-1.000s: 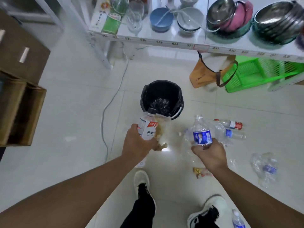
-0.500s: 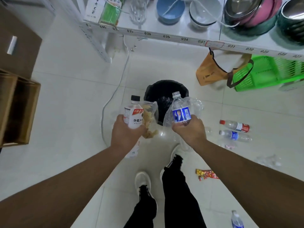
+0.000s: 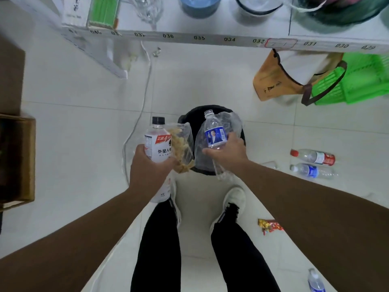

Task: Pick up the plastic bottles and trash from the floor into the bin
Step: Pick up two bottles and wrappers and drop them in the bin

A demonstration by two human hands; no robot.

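My left hand point(image 3: 148, 165) grips a white bottle point(image 3: 157, 144) with a black cap, together with a clear bag point(image 3: 182, 144) holding brownish scraps. My right hand point(image 3: 228, 153) holds a small clear bottle point(image 3: 214, 133) with a blue label and a crumpled clear plastic bag point(image 3: 233, 123). Both hands hover just above the near rim of the black-lined bin point(image 3: 189, 116), which they mostly hide. On the floor to the right lie a red-labelled bottle point(image 3: 313, 157), a blue-labelled bottle point(image 3: 312, 171), a colourful wrapper point(image 3: 270, 226) and another bottle point(image 3: 315, 281) at the bottom edge.
A white numbered shelf point(image 3: 210, 37) with bowls and glasses runs along the top. An orange bag point(image 3: 271, 83) and a green basket point(image 3: 357, 81) sit under it at right. A white cable point(image 3: 145, 91) trails left of the bin. Cardboard boxes point(image 3: 16, 161) stand at left. My feet are just before the bin.
I have stepped closer to the bin and raised both hands with their bottles and bags from near the floor up over its rim.
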